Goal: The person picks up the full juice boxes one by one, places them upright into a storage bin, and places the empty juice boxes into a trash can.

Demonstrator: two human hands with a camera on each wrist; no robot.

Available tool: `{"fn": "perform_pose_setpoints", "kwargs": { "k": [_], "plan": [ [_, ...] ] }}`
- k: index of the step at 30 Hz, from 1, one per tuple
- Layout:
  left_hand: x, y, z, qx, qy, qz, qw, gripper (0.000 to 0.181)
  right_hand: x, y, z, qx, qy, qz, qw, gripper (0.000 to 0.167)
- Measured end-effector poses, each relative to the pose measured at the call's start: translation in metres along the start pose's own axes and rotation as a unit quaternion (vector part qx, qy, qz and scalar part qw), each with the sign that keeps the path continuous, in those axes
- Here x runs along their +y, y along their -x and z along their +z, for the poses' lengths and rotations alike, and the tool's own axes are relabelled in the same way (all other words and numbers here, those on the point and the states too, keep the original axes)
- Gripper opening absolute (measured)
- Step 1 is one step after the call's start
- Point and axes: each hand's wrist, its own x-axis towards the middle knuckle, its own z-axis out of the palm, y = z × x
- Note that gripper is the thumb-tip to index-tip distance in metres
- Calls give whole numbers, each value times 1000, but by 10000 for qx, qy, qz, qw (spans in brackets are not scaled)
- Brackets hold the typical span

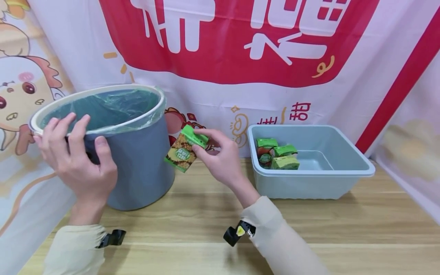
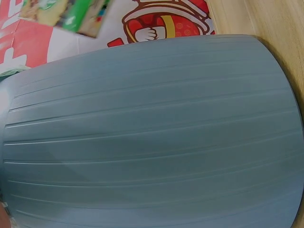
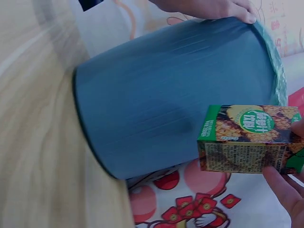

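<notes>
My left hand (image 1: 79, 160) holds the near left rim of a blue-grey trash can (image 1: 141, 164), its fingers over the edge and the thumb outside. A pale ring and a thin green bag line the can's mouth. My right hand (image 1: 221, 156) pinches a small juice carton (image 1: 182, 152) by its green top, just right of the can and below rim height. The carton is printed with brown and yellow fruit pictures, seen closer in the right wrist view (image 3: 249, 126). Ribbed can wall (image 2: 152, 133) fills most of the left wrist view.
To the right, a light blue plastic basin (image 1: 309, 187) contains several green-topped cartons (image 1: 283, 156) at its left end. Both stand on a wood-grain table (image 1: 185, 229). Behind hangs a white and red printed cloth (image 1: 220, 68).
</notes>
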Motion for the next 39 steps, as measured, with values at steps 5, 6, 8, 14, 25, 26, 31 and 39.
{"fn": "perform_pose_setpoints", "kwargs": {
  "k": [5, 6, 8, 14, 25, 26, 31, 39],
  "plan": [
    [2, 0, 0, 23, 16, -24, 10000, 48, -14, -14, -6, 181, -323, -245, 9990, 34],
    [2, 0, 0, 25, 14, -27, 10000, 48, -18, -16, -7, 200, -399, -277, 9986, 34],
    [2, 0, 0, 26, 9, -29, 10000, 48, -24, -22, -9, 234, -485, -328, 9980, 35],
    [2, 0, 1, 29, 32, -22, 10000, 48, -43, -36, -16, 350, -720, -495, 9956, 37],
    [3, 0, -1, -115, -25, 2, 9999, 48, -66, -52, -14, 795, -1103, -750, 9879, 38],
    [2, 0, -1, -112, -29, 8, 9999, 48, -69, -53, -12, 818, -1169, -787, 9866, 38],
    [-2, 0, 0, -100, -47, 10, 9999, 48, -79, -63, 2, 875, -1323, -1004, 9822, 38],
    [5, -1, -2, -130, -69, -20, 9999, 48, -84, -75, 30, 702, -1382, -874, 9840, 39]
  ]
}}
